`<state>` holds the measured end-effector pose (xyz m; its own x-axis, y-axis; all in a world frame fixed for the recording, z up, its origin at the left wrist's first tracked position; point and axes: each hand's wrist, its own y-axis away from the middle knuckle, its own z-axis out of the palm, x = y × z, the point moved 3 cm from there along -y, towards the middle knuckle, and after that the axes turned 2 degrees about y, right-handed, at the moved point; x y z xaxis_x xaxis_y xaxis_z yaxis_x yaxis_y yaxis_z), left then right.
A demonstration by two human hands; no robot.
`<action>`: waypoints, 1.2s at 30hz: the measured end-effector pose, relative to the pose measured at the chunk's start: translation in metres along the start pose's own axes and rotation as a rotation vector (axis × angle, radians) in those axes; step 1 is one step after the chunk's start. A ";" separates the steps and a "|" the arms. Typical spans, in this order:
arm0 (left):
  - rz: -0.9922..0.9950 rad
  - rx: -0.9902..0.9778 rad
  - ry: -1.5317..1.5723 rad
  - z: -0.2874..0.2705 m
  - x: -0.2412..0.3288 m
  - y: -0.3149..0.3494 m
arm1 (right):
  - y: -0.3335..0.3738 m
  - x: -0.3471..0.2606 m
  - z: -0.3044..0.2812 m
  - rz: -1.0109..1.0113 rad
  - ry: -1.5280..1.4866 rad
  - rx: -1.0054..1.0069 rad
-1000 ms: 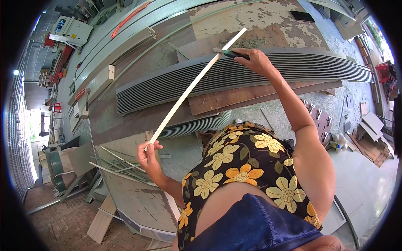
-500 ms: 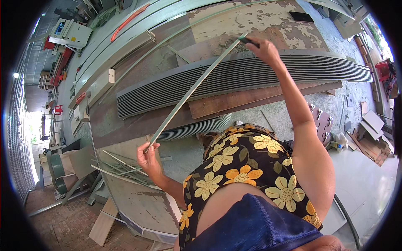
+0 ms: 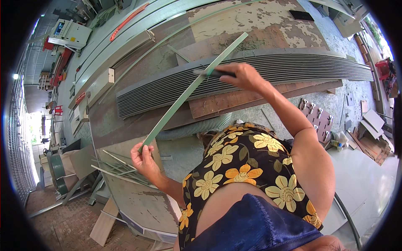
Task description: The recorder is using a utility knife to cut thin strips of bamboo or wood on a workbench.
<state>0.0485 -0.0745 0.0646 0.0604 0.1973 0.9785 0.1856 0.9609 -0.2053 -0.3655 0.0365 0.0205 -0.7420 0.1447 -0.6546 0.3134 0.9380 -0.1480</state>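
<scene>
My left hand (image 3: 145, 161) pinches the near left end of a long, thin green strip (image 3: 178, 106) with a pale edge. The strip slants up and away to the right, above the worktable. In my right hand (image 3: 247, 77) is a knife-like tool (image 3: 222, 73) with a dark handle; its short metallic tip lies across the strip, past the middle of its length. Under the strip, a row of long dark-edged panels (image 3: 146, 95) lies side by side on a brown board (image 3: 226, 103).
Thin shavings (image 3: 255, 43) are scattered behind the panels. A ribbed grey hose (image 3: 197, 127) runs below the table's near edge. Loose green offcut strips (image 3: 125, 171) lie at the left corner. A dark flat device (image 3: 301, 16) rests at the far right, and clamps on a brown board (image 3: 317, 119) stand at right.
My right hand and the tool have slid from the strip's far end back toward me, down and left. The strip has turned to show its green face. My left hand moved slightly left.
</scene>
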 end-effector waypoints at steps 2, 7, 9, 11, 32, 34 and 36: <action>-0.020 0.034 0.028 -0.001 -0.006 0.002 | -0.006 0.035 -0.007 0.097 0.024 0.076; -0.032 0.053 0.033 -0.009 -0.011 0.003 | -0.024 0.107 -0.037 0.355 0.150 0.205; -0.027 0.067 0.051 -0.012 -0.011 0.003 | -0.030 0.131 -0.049 0.566 0.263 0.256; -0.007 0.066 0.083 -0.016 -0.011 0.000 | -0.032 0.155 -0.061 0.623 0.298 0.262; -0.187 -0.390 -0.854 0.021 -0.012 0.010 | 0.031 -0.005 0.028 0.101 -0.124 -0.046; -0.245 -0.428 -0.860 0.022 -0.018 0.014 | 0.036 -0.020 0.037 -0.011 -0.131 -0.085; -0.282 -0.489 -0.805 0.024 -0.031 0.019 | 0.041 -0.028 0.043 -0.018 -0.132 -0.116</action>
<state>0.0263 -0.0573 0.0308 -0.7009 0.2203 0.6783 0.4869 0.8428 0.2293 -0.3063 0.0574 0.0012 -0.6601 0.0919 -0.7455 0.2244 0.9713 -0.0789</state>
